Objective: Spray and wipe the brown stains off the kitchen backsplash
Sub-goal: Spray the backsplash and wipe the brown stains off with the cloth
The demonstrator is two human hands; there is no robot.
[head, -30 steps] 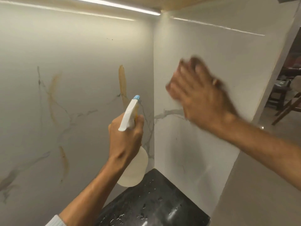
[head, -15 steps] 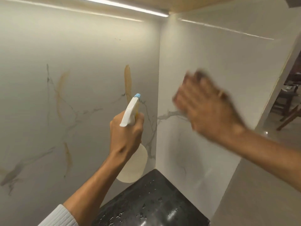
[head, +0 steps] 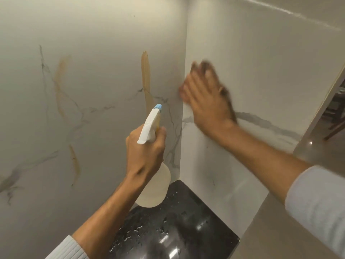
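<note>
Pointing up-right, spray bottle (head: 153,165) near-upright, right hand (head: 207,98) apparently wiping.

The spray bottle (head: 153,184) is a translucent, pale yellowish thing with a white trigger head and a little blue nozzle tip, held upright and tilted a bit, nozzle aimed up at the backsplash (head: 97,53), a glossy white marble-look panel with thin grey veins that wraps around an inside corner. Three brown stains are on the left panel: a tall solid streak (head: 146,79) just left of the corner, a fainter curved smear (head: 59,85) further left, and a short drippy one (head: 75,162) lower down. Whatever's doing the wiping on the right panel is too blurred to make out.
</note>
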